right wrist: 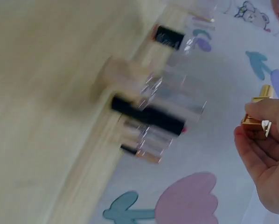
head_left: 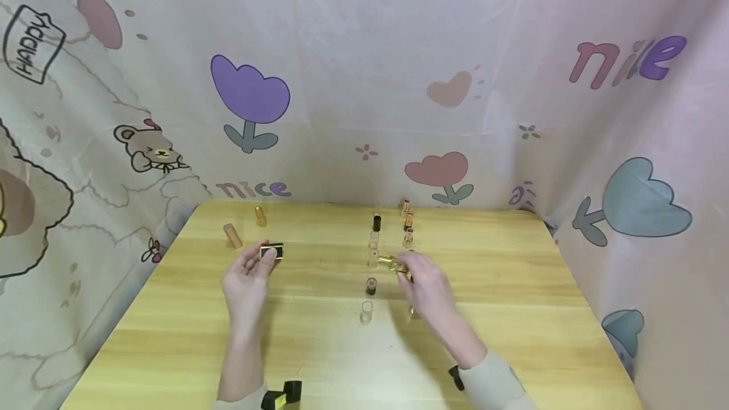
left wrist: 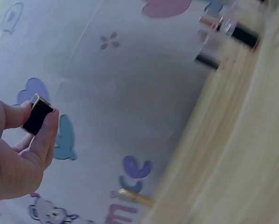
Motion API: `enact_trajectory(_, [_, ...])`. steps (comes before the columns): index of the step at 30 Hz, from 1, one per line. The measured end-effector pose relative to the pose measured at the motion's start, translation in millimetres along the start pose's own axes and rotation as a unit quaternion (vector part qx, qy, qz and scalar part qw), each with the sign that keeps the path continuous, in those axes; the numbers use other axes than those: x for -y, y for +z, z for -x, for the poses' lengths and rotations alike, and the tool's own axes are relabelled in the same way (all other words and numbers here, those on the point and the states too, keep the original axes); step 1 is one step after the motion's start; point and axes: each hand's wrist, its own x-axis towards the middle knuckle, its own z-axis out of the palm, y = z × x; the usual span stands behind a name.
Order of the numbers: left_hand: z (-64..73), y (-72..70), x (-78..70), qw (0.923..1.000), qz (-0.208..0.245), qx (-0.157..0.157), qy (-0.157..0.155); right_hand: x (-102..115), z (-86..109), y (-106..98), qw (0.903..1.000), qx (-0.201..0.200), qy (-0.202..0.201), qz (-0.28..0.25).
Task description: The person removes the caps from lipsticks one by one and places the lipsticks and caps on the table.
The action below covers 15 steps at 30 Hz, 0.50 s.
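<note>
My left hand (head_left: 245, 283) pinches a black lipstick cap with gold edges (head_left: 276, 247) between thumb and fingers, above the table's left half. In the left wrist view the black cap (left wrist: 37, 117) is held clear of the table. On the right, my other hand (head_left: 431, 285) grips a gold lipstick tube (head_left: 386, 260), its narrow end pointing left. The right wrist view shows the gold tube (right wrist: 265, 91) between thumb and fingers, partly covered by them. Close by stand clear caps (head_left: 367, 311) and a dark-based lipstick (head_left: 371, 286).
A beige tube (head_left: 232, 235) and a small gold tube (head_left: 260, 216) stand at the back left. A black tube (head_left: 377, 223) and several rose-gold-topped lipsticks (head_left: 409, 237) line the back right of the wooden table (head_left: 319, 334). A printed curtain (head_left: 342, 81) hangs behind.
</note>
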Motion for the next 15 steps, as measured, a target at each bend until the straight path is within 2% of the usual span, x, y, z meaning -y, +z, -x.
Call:
enact_trajectory(1, [-0.9, -2.5, -3.0, 1.0, 0.003, 0.003, 0.003, -4, 3.7, -5, 1.0, -0.004, 0.005, -0.001])
enact_trajectory(5, [5.6, 0.7, -5.3, 0.9987, -0.041, 0.025, 0.016, -6, 13.5, -13, 0.9994, -0.028, 0.015, -0.015])
enact_trajectory(9, [13.5, 2.2, 0.2, 0.9933, -0.085, 0.07, 0.033, 0, 20.7, -13, 0.995, -0.058, 0.046, -0.067])
enact_trajectory(11, [16.8, 4.0, 4.4, 0.9891, -0.094, 0.101, 0.052, 2, 24.5, -15, 0.9893, -0.072, 0.078, -0.1])
enact_trajectory(15, [23.9, 9.6, 14.0, 0.9754, -0.105, 0.17, 0.093, 4, 31.0, -23, 0.9717, -0.088, 0.148, -0.162])
